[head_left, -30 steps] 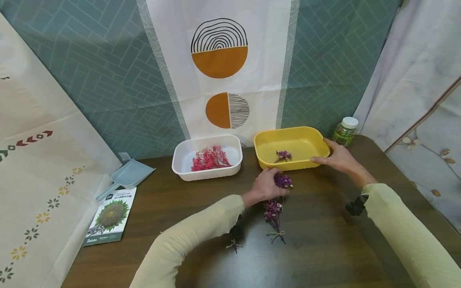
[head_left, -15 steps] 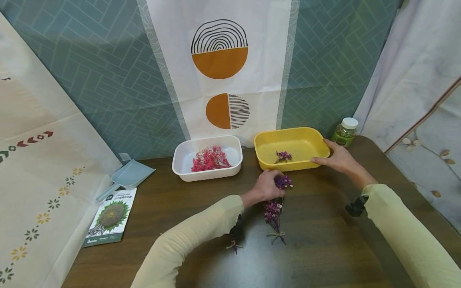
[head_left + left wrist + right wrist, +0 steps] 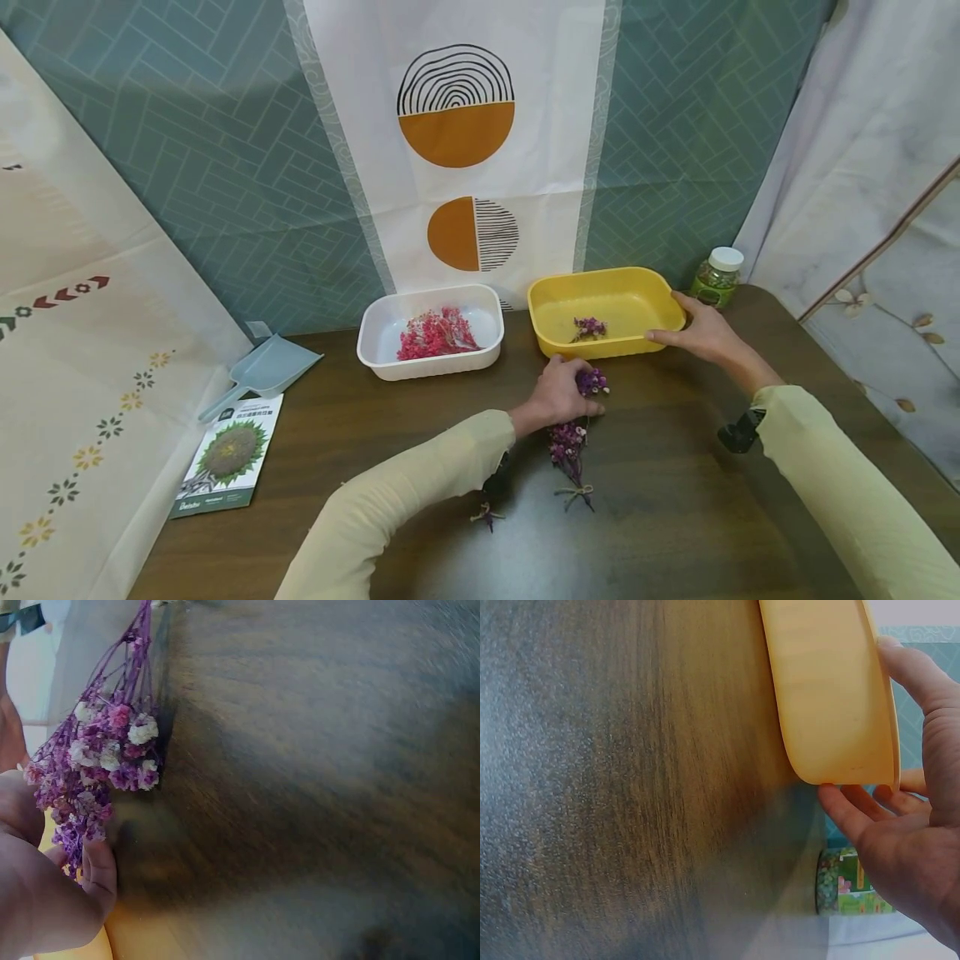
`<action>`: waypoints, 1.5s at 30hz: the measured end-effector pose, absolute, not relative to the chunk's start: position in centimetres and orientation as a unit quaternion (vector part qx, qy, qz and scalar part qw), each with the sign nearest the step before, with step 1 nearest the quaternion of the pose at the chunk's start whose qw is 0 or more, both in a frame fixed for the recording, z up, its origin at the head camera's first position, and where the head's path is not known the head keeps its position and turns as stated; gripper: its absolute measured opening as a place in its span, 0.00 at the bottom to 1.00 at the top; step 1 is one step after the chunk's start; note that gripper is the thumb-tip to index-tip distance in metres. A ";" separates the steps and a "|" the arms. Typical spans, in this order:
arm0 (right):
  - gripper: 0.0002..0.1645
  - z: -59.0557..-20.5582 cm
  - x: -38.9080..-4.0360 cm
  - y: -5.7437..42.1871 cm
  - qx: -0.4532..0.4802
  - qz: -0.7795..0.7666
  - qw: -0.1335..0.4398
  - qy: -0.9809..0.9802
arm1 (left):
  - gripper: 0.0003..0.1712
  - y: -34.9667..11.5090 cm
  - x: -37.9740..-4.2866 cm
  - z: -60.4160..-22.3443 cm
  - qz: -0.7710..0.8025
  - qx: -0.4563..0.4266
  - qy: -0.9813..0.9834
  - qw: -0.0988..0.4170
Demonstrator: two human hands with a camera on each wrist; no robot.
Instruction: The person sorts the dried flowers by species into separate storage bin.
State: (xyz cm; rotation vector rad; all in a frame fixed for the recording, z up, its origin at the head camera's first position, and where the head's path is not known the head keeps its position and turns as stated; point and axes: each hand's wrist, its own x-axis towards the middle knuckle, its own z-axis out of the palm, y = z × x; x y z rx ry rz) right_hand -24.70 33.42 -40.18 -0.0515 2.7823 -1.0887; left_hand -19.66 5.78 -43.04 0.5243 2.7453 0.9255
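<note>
Left hand (image 3: pixel 555 397): pinched purple flowers (image 3: pixel 592 382); blossoms risked crumbling if squeezed. Right hand (image 3: pixel 705 332): gripped yellow tray (image 3: pixel 607 347), right end; uneven pull could have tipped it.

Twine-tied purple flowers (image 3: pixel 567 443) lie near a yellow tray (image 3: pixel 600 347) holding a small purple sprig (image 3: pixel 590 327).

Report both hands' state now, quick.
Left hand: closed, holding purple flowers.
Right hand: closed on the yellow tray, gripping its end.
</note>
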 end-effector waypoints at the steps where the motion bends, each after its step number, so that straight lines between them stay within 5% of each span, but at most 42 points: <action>1: 0.70 -40.2 -24.7 33.4 -0.018 -0.363 0.076 0.929 | 0.36 5.8 -19.6 -43.1 0.309 0.177 0.929 0.099; 45: 0.67 -40.3 -24.3 33.1 -0.024 -0.374 0.067 0.925 | 0.37 5.0 -20.0 -40.6 0.344 0.322 0.880 0.063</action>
